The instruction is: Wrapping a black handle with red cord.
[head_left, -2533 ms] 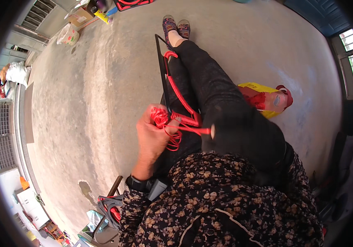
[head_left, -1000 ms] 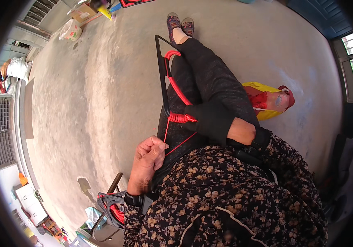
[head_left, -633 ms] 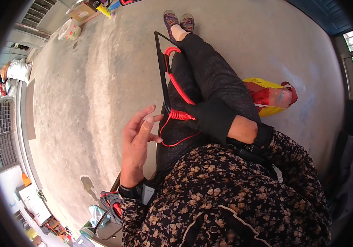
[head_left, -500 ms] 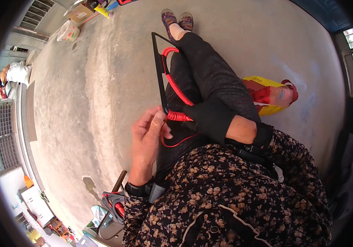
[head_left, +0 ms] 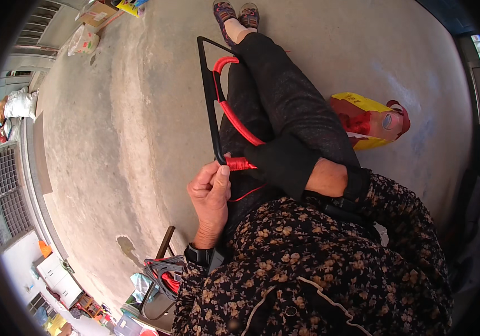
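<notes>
A black frame (head_left: 208, 103) with straight bars and a curved inner piece rests over my legs. Red cord covers much of the curved piece (head_left: 240, 124), and a tight red cord coil (head_left: 238, 163) wraps the bar near the lower corner. My left hand (head_left: 212, 193), bare, pinches the frame at that corner, thumb in front and a fingertip showing behind. My right hand (head_left: 285, 166), in a black glove, is closed round the frame at the coil's right end; its fingertips are hard to make out. A loose strand of red cord (head_left: 247, 194) curves below the coil over my dark trousers.
A red and yellow bag (head_left: 357, 120) lies on the concrete floor (head_left: 111, 140) right of my legs. At lower left, looped dark cables and red material (head_left: 164, 275) sit by a dark bar. A cardboard box (head_left: 97, 12) and white bag (head_left: 85, 42) stand far left.
My left hand's fingers have closed in on the frame's corner beside the coil. The coil's turns look closer together. The frame has shifted slightly left in view.
</notes>
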Available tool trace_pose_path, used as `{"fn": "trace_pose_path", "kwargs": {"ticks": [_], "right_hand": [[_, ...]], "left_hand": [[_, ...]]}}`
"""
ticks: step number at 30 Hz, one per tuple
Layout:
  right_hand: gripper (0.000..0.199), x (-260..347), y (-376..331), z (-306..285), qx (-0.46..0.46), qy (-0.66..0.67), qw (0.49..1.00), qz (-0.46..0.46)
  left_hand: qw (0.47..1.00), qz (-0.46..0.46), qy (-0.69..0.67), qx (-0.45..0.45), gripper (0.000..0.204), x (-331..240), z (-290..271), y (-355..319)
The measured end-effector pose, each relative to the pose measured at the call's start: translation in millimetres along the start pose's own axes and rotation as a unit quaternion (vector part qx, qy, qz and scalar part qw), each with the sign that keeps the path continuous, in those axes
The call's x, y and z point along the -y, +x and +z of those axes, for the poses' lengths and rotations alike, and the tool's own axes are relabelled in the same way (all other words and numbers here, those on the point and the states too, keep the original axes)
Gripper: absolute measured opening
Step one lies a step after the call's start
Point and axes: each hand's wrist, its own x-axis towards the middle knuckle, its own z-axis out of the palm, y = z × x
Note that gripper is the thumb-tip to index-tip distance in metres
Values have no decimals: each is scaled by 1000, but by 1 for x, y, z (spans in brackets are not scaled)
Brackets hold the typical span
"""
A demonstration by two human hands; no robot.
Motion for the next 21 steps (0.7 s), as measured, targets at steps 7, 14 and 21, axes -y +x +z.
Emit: {"fn": "trace_pose_path", "kwargs": {"ticks": [7,14,21], "right_hand": [[21,5,-7,-1,-51,1,999,5],[20,21,-21,-12,-76,-29,995,58],[22,8,-24,-2,-92,-27,993,75]], "left_hand": [[1000,23,-5,17,14,-6,-3,-5],[992,77,75,73,12,-17,8,1],[992,38,77,92,12,-11,16,10]]}}
